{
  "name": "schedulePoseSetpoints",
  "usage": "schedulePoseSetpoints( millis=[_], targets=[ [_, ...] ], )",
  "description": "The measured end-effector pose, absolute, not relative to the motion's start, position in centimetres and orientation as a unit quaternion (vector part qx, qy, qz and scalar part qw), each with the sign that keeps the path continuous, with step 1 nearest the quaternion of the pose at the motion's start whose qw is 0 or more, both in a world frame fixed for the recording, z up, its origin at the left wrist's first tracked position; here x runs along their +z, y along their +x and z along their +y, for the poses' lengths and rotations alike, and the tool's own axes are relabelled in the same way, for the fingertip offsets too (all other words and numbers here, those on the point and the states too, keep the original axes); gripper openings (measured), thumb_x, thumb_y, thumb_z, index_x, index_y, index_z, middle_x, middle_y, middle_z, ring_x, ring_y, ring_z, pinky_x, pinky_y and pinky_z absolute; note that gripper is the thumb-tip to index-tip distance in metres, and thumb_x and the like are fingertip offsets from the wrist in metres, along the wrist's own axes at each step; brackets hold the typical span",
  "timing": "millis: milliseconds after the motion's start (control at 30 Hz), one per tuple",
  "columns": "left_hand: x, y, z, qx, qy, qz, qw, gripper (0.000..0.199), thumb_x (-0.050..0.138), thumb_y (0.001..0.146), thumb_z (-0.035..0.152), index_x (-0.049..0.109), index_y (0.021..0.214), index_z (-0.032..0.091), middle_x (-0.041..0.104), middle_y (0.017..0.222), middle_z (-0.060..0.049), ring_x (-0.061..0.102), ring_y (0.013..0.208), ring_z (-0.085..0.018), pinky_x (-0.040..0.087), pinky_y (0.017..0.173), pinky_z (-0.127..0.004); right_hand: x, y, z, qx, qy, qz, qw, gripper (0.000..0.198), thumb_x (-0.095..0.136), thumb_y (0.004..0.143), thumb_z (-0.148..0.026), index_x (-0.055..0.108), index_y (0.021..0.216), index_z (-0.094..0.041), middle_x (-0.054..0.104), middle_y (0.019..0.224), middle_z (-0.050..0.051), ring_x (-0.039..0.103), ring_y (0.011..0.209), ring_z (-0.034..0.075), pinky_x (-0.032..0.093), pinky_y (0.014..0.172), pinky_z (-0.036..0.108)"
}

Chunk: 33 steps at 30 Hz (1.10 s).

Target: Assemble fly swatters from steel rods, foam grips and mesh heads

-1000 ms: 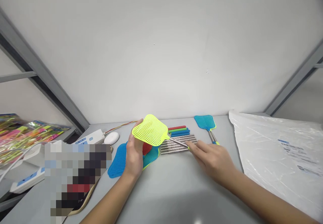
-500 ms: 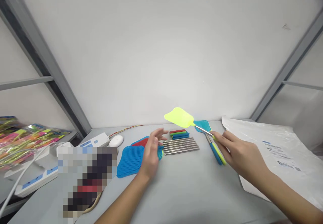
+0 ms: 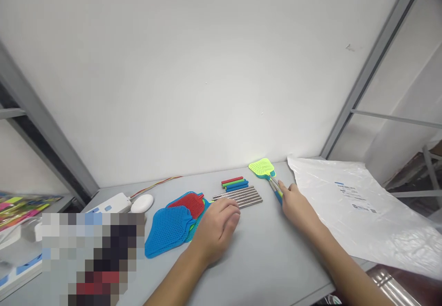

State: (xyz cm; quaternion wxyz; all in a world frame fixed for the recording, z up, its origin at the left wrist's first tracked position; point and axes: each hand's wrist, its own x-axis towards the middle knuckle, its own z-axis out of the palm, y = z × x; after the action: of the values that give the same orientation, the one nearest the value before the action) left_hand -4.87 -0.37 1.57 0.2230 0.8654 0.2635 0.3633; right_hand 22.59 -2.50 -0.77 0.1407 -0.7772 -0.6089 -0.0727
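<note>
My right hand (image 3: 297,204) is closed round the handle of a yellow-green fly swatter. The swatter's mesh head (image 3: 261,167) lies over a teal swatter head (image 3: 272,174), with the metal shafts side by side. My left hand (image 3: 219,228) rests with curled fingers at the near left end of a row of metal rods (image 3: 250,195); its fingertips are hidden, so what they hold does not show. Left of it lie loose swatter heads: a blue one (image 3: 169,228) in front, a red one (image 3: 195,204) behind, and teal and green edges partly under my hand.
Red, green and blue handle tubes (image 3: 236,184) lie behind the rods. A white plastic mailer bag (image 3: 345,214) covers the right side. On the left are a white round object (image 3: 142,203), a power strip (image 3: 112,204) and a blurred-out patch. A wall stands behind the table.
My right hand has lowered the yellow-green swatter from mid-air onto the teal one. My left hand has moved from the swatter heads to the rods, its fingers now curled. The view has swung right.
</note>
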Motion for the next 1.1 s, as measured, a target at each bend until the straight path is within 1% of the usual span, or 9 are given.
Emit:
schedulePoseSetpoints(
  millis=[200,367,500,633,733,867,967,1067,1100],
  targets=[
    [1.1,-4.7,0.5,0.329,0.878,0.281,0.205,0.024,0.038,0.095,0.028,0.061,0.093,0.021,0.062,0.102,-0.008,0.055,0.096,-0.022,0.044,0.085,-0.037,-1.4,23.0,-1.6,-0.043,-0.789,-0.596,0.142,0.051,0.032,0.092,-0.012,0.039,0.142,-0.017,0.051,0.088,0.009,0.055,0.061,0.017,0.037,0.057,0.025],
    [0.5,-4.3,0.9,0.317,0.897,0.269,0.151,0.021,0.042,0.093,0.027,0.062,0.092,0.022,0.064,0.099,-0.008,0.056,0.094,-0.023,0.044,0.082,-0.037,-2.4,23.2,-1.5,-0.075,-0.783,-0.604,0.127,0.052,0.034,0.091,-0.011,0.039,0.143,-0.017,0.052,0.086,0.009,0.058,0.073,0.021,0.039,0.064,0.027],
    [0.1,-4.3,1.2,0.328,0.899,0.263,0.125,0.017,0.048,0.089,0.026,0.064,0.091,0.024,0.066,0.098,-0.007,0.058,0.091,-0.023,0.043,0.082,-0.037,-2.7,23.1,-1.6,-0.086,-0.783,-0.605,0.115,0.047,0.035,0.094,-0.019,0.041,0.14,-0.017,0.054,0.086,0.009,0.058,0.073,0.021,0.036,0.059,0.026],
    [0.1,-4.6,1.4,0.341,0.891,0.278,0.113,0.015,0.049,0.088,0.025,0.064,0.089,0.024,0.067,0.096,-0.005,0.059,0.089,-0.022,0.038,0.091,-0.04,-2.1,23.0,-2.1,-0.072,-0.793,-0.595,0.108,0.045,0.036,0.094,-0.023,0.042,0.138,-0.014,0.056,0.091,0.011,0.059,0.075,0.022,0.034,0.057,0.027],
    [0.2,-4.9,1.8,0.341,0.881,0.311,0.102,0.015,0.05,0.088,0.025,0.065,0.088,0.025,0.068,0.096,-0.003,0.059,0.089,-0.022,0.029,0.1,-0.045,-1.2,22.5,-2.5,-0.108,-0.788,-0.595,0.115,0.045,0.041,0.093,-0.029,0.044,0.135,-0.013,0.056,0.092,0.012,0.058,0.079,0.024,0.036,0.061,0.03],
    [0.4,-5.6,2.6,0.377,0.841,0.376,0.096,0.013,0.053,0.086,0.026,0.066,0.086,0.026,0.069,0.097,-0.004,0.058,0.09,-0.023,0.026,0.1,-0.048,0.5,20.1,-2.3,-0.136,-0.708,-0.676,0.153,0.042,0.043,0.093,-0.028,0.044,0.134,-0.018,0.054,0.092,0.009,0.055,0.08,0.023,0.038,0.066,0.031],
    [0.4,-6.1,3.1,0.389,0.813,0.426,0.074,0.012,0.053,0.086,0.027,0.065,0.084,0.025,0.069,0.095,-0.004,0.057,0.09,-0.025,0.025,0.099,-0.05,1.8,17.4,-1.4,-0.13,-0.613,-0.765,0.149,0.032,0.047,0.092,-0.025,0.052,0.123,-0.02,0.054,0.093,0.008,0.053,0.083,0.022,0.037,0.07,0.032],
    [0.5,-6.4,3.1,0.365,0.817,0.444,0.038,0.012,0.053,0.086,0.027,0.064,0.084,0.025,0.068,0.097,-0.005,0.055,0.094,-0.026,0.021,0.101,-0.055,2.0,15.2,-0.4,-0.121,-0.537,-0.824,0.133,0.014,0.046,0.093,-0.022,0.06,0.098,-0.021,0.054,0.089,0.006,0.051,0.082,0.021,0.035,0.07,0.031],
    [0.5,-6.4,3.0,0.355,0.823,0.443,0.027,0.012,0.053,0.086,0.027,0.064,0.084,0.025,0.067,0.098,-0.006,0.055,0.095,-0.026,0.02,0.102,-0.056,1.7,14.7,-0.1,-0.116,-0.517,-0.837,0.135,0.015,0.045,0.094,-0.021,0.059,0.09,-0.02,0.054,0.087,0.005,0.05,0.081,0.02,0.034,0.071,0.031]
  ],
)
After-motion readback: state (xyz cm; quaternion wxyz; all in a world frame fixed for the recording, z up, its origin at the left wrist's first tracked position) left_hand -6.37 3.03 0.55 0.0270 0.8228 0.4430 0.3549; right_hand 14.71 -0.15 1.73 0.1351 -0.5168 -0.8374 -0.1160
